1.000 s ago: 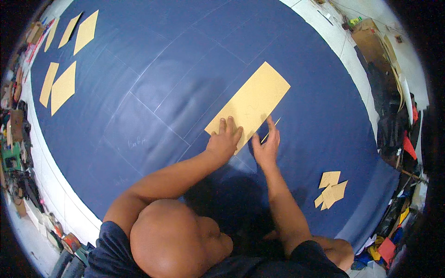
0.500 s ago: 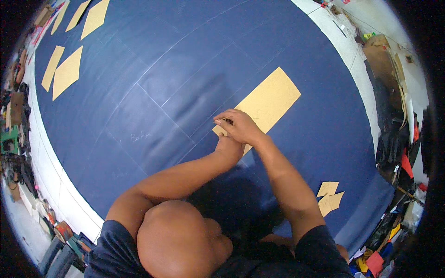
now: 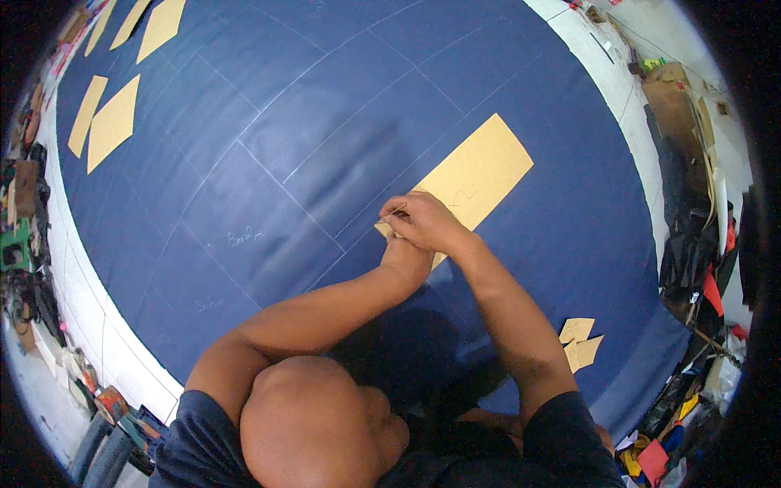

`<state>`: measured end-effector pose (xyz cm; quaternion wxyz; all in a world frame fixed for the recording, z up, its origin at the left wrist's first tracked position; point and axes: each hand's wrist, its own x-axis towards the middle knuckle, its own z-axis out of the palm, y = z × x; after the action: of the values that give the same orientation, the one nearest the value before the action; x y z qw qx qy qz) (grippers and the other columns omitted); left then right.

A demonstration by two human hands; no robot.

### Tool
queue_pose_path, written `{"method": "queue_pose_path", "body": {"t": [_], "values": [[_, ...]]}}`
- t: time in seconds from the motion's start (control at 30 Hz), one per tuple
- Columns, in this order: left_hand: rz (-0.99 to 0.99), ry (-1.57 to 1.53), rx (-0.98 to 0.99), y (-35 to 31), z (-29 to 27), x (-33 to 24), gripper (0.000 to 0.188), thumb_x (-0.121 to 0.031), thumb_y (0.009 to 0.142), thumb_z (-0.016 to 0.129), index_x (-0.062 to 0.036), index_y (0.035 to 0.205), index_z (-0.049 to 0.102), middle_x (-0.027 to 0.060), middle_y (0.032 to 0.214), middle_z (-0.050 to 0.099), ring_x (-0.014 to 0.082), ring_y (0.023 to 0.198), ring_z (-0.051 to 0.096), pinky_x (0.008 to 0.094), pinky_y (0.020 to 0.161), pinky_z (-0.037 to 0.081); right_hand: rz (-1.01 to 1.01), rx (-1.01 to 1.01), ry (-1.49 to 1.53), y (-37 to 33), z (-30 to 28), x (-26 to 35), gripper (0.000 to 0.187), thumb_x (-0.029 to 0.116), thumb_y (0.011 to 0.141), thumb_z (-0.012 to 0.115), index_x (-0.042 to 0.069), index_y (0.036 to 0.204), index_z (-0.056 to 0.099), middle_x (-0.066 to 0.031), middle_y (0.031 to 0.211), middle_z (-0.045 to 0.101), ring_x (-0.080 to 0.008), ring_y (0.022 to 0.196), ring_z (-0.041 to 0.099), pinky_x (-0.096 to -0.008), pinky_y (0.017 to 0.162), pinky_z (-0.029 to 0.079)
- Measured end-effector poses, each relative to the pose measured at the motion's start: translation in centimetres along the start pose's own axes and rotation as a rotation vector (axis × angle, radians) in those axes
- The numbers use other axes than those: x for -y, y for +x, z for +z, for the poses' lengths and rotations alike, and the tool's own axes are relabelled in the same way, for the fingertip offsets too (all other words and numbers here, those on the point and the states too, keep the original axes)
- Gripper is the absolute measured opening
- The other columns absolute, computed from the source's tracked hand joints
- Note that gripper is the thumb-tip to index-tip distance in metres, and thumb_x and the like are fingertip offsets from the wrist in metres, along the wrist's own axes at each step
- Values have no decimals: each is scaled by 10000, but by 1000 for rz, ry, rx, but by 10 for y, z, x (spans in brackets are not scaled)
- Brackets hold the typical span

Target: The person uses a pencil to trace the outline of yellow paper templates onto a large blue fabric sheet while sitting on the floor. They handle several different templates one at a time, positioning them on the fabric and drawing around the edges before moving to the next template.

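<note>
A long tan card pattern piece (image 3: 488, 159) lies slantwise on a large dark blue sheet (image 3: 325, 98) of material. My left hand (image 3: 407, 259) rests on the near end of the card, its fingers mostly hidden beneath my right hand. Just above it, my right hand (image 3: 431, 221) is closed in a pinch on a thin pen-like stick (image 3: 397, 210) at the card's left corner. What kind of stick it is cannot be made out. My two hands overlap and touch. Pale drawn lines cross the blue sheet to the left of the card.
Several tan card pieces (image 3: 112, 124) lie at the far left of the sheet. A small group of card pieces (image 3: 579, 351) lies near my right elbow. White floor (image 3: 122, 325) borders the sheet. Clutter, including a cardboard box (image 3: 675, 110), lines the right side.
The view has shifted slightly. My right hand stays at the card's corner with the thin stick, and my left hand stays on the card; neither has moved noticeably.
</note>
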<state>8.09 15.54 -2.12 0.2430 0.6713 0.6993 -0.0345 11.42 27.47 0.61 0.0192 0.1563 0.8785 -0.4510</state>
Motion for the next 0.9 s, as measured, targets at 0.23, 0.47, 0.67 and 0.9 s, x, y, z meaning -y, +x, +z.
{"method": "queue_pose_path", "body": {"t": [0.23,0.47,0.67,0.9], "values": [[-3,114,-78,-8,-16,-1,777,-352,923,684,-10,1543,364,373,1578,290,516,1443,360,567,921,577,152,-149,-101,-4,-45,-21,230,226,953,637,31,1042,721,-164,982,742,-312,947,721,-409,854,558],[-30,72,-15,-1,-19,-1,868,-349,860,773,-60,1553,338,372,1611,190,530,1469,301,545,891,604,311,-348,-129,-2,-107,-59,238,247,989,615,45,1081,701,-198,994,747,-370,948,727,-442,841,559],[-58,38,18,3,-35,-1,1007,-358,778,847,-65,1573,304,324,1550,300,489,1434,354,478,860,633,354,-514,-181,9,-146,-94,255,256,999,618,36,1108,686,-192,1038,748,-370,958,729,-434,851,562],[-29,-2,51,12,-65,0,1099,-397,712,886,-65,1584,304,187,1370,461,353,1236,492,419,858,616,498,-607,-110,16,-174,-135,247,231,1017,601,27,1144,659,-187,1038,749,-340,955,743,-430,824,569]]}}
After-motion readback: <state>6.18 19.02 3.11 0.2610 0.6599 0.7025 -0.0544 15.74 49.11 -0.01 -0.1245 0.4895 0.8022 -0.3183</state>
